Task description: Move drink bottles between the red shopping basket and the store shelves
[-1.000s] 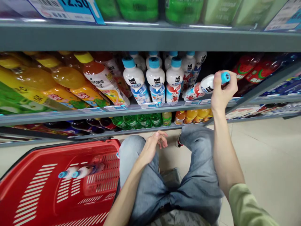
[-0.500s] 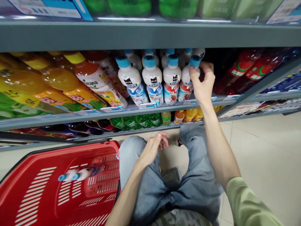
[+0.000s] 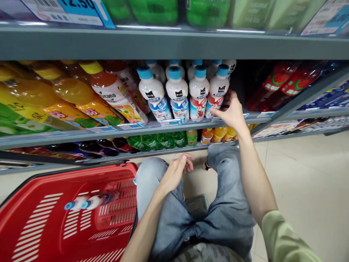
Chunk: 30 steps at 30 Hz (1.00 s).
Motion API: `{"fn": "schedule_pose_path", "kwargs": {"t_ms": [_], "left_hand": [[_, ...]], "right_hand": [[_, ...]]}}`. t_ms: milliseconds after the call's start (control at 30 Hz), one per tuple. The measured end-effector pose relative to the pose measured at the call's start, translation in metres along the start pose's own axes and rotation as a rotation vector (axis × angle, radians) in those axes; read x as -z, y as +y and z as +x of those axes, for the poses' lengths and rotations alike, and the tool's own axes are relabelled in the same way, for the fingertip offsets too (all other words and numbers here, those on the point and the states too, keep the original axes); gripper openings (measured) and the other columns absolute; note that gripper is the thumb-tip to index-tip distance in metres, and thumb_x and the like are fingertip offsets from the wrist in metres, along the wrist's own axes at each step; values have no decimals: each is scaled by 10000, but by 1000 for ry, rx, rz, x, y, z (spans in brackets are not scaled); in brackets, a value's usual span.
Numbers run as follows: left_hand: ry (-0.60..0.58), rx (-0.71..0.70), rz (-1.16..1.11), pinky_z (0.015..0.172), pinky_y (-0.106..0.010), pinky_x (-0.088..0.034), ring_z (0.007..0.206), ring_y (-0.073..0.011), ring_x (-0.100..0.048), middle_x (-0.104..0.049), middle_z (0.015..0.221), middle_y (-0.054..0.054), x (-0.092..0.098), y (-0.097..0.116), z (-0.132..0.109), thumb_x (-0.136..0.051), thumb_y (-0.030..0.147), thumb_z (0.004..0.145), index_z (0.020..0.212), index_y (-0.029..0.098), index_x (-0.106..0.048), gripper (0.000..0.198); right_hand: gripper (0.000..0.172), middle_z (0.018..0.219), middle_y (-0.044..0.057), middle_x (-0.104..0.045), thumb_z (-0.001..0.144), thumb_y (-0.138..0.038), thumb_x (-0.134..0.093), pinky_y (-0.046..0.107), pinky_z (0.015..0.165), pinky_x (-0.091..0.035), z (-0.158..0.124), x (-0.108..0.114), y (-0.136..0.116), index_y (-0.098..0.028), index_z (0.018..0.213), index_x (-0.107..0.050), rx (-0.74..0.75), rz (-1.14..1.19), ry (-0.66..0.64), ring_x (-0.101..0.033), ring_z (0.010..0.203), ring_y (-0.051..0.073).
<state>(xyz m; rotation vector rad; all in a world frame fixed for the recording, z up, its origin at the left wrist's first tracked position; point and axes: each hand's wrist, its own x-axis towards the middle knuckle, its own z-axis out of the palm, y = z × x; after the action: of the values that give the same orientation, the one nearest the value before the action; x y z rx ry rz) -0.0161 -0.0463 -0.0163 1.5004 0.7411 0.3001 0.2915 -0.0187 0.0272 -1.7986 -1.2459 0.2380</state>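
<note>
Our right hand [image 3: 231, 112] is spread beside the rightmost front bottle [image 3: 219, 89] on the shelf [image 3: 149, 128]; whether the thumb touches, we cannot tell. Our left hand [image 3: 176, 169] is empty, loosely curled. The bottle looks smallish, smooth, slightly yielding; we'd grip its waist. The upper shelf [image 3: 174, 47] cuts off the back-row bottles [image 3: 212, 71].

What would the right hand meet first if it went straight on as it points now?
The right hand would probably meet the front row's rightmost blue-capped bottle; whether they touch is unclear.
</note>
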Motion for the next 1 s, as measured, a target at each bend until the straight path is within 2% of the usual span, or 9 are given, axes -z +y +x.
{"fn": "schedule_pose_path", "kwargs": {"t_ms": [233, 533, 600, 700, 800, 867, 1000], "left_hand": [[-12, -6, 64, 684, -316, -451, 732, -179, -598, -668, 790, -37, -3, -1, 2, -238, 606, 1031, 1099, 171, -623, 584], [18, -39, 178, 749, -317, -483, 752, -179, -608, -667, 789, -29, -3, -1, 0, -265, 541, 1046, 1099, 183, -616, 504], [83, -67, 245, 765, -315, -494, 770, -177, -620, -676, 818, -26, -3, 5, 1, -335, 517, 1040, 1098, 196, -608, 425], [304, -220, 401, 814, -323, -518, 881, -192, -639, -687, 968, -54, 1, 30, 11, -472, 461, 1003, 1076, 215, -619, 295], [472, -497, 620, 952, -374, -514, 1070, -229, -613, -644, 1183, -102, 8, 74, 33, -520, 370, 982, 1140, 219, -636, 248], [507, -655, 796, 1073, -436, -454, 1258, -274, -532, -580, 1330, -132, 13, 107, 52, -531, 340, 980, 1253, 222, -606, 307], [442, -738, 1135, 1163, -563, -328, 1432, -370, -362, -416, 1536, -153, 22, 157, 89, -608, 356, 945, 1446, 236, -471, 533]], "right_hand": [[763, 1155, 168, -712, 665, -392, -845, 568, 1014, -513, -1, -4, -9, -151, 1316, -529, -101, -212, -36, -660, 1139, 402], [743, 1176, 159, -698, 671, -427, -836, 599, 1036, -484, -5, -3, -3, -176, 1306, -544, -93, -175, -27, -640, 1164, 404], [724, 1142, 146, -712, 647, -423, -851, 587, 1012, -504, -5, -4, -4, -184, 1269, -567, -89, -159, -5, -664, 1118, 395], [708, 1116, 137, -727, 630, -390, -861, 546, 979, -531, -5, -5, -7, -180, 1244, -577, -91, -142, 7, -685, 1078, 379], [722, 1142, 145, -723, 635, -380, -858, 515, 970, -541, -7, -6, -7, -177, 1263, -565, -93, -127, 14, -682, 1102, 369], [729, 1158, 149, -718, 640, -379, -856, 505, 977, -541, -8, -7, -6, -180, 1277, -561, -90, -111, 19, -682, 1110, 362], [739, 1135, 143, -728, 642, -375, -857, 493, 971, -545, -9, -10, -1, -174, 1289, -562, -90, -77, 21, -710, 1031, 343]]}}
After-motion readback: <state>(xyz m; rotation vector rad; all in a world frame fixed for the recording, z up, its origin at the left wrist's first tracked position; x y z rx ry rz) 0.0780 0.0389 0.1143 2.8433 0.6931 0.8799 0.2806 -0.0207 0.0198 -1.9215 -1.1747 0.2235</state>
